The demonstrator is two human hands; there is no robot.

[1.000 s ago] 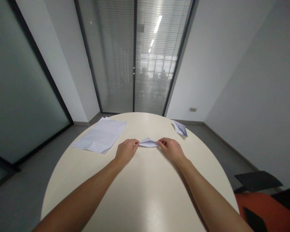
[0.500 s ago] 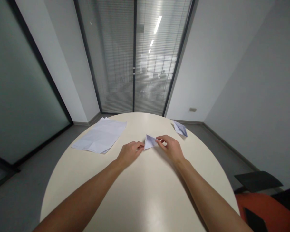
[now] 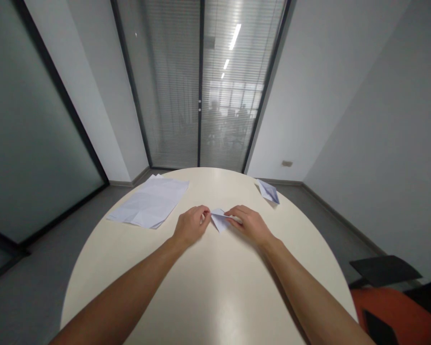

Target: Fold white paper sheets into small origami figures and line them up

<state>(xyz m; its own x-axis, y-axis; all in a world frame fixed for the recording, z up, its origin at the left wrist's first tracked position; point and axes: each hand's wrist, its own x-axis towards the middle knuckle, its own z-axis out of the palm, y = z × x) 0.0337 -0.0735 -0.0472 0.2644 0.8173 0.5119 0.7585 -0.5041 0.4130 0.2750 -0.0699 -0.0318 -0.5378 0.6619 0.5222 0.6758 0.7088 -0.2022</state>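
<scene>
A small piece of folded white paper (image 3: pixel 220 223) is between my hands, over the middle of the round table (image 3: pixel 215 278). One corner of it points toward me and a raised fold runs across its top. My left hand (image 3: pixel 192 224) pinches its left end between thumb and fingers. On the other side, my right hand (image 3: pixel 249 222) grips the right end, thumb below and fingers above. The fingertips hide both ends of the paper.
Loose white sheets (image 3: pixel 151 201) lie in a stack at the table's left. A folded paper piece (image 3: pixel 268 191) stands near the far right edge. An orange chair (image 3: pixel 398 311) with black armrests is at the lower right. Beyond the table is a glass partition (image 3: pixel 175 96) with blinds.
The folded paper has turned: it was a flat strip, then an upright triangle, and now a corner points toward me. The left hand let its fingers slip along and regripped the left end.
</scene>
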